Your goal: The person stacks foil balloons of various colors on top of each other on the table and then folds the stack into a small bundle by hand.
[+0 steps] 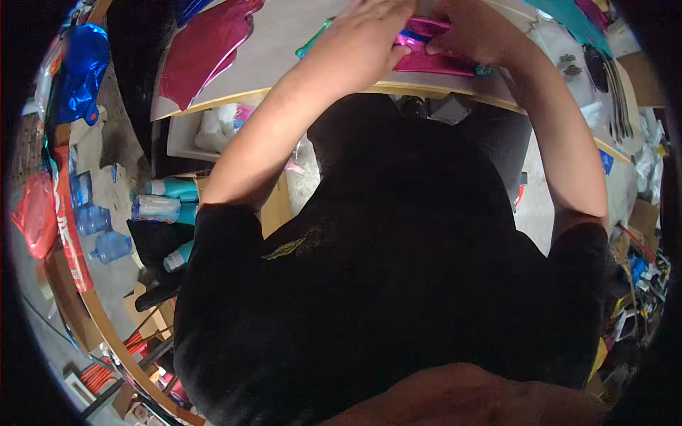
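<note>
Near the table's front edge lies a shiny pink foil piece (433, 64), folded or layered, with a dark blue strip across it. My left hand (373, 35) reaches over its left side, thumb against the foil; the fingertips run towards the top edge of the view. From the other side my right hand (472, 35), in shadow, presses on the foil with its thumb near the blue strip. Both hands seem to hold it, though part of the grip is hidden. A green shiny edge (312, 41) shows just left of my left hand.
Flat magenta foil sheets (206, 53) lie on the table (277, 57) at left. A blue foil balloon (85, 74) hangs at far left. Teal-coloured bottles (174, 190) and clear blue jugs (111, 246) stand below. Dark thin strips (616, 92) lie at right.
</note>
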